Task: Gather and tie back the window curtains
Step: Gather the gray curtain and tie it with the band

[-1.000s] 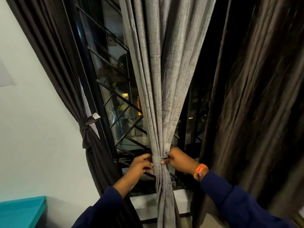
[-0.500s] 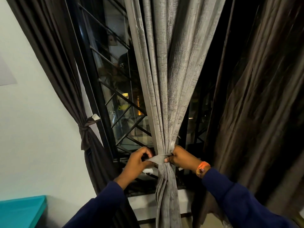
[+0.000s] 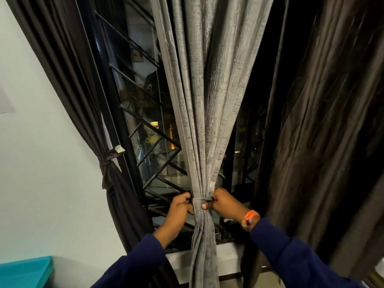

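Right in the middle, a grey curtain (image 3: pixel 207 100) hangs down in front of the window (image 3: pixel 143 121), and it is pulled together into one thick bunch low down. A thin grey tie (image 3: pixel 201 199) goes around the bunch where it is tightest. The left hand (image 3: pixel 180 206) is on the left side of the bunch, touching it, with its fingers (image 3: pixel 185 198) curled and pinching the left end of the tie. The right hand (image 3: pixel 225 204) is on the right side, also touching the cloth, and its fingers curl around the other end of the tie, with the thumb pressed on the front of the bunch. Both arms wear dark blue sleeves (image 3: pixel 291 256), and an orange band (image 3: pixel 250 219) sits on the right wrist. Below the tie the grey cloth falls down past the white sill (image 3: pixel 230 253). On the left, a dark brown curtain (image 3: pixel 83 100) hangs beside the white wall (image 3: pixel 41 163) and is already tied back with a knotted dark strap (image 3: pixel 107 163). On the right, another dark brown curtain (image 3: pixel 322 142) hangs loose in long folds, near the right arm. Black bars (image 3: pixel 158 146) cross the glass behind the grey curtain, and it is dark outside with a few small lights. Down in the left corner is the edge of something teal (image 3: pixel 25 273).
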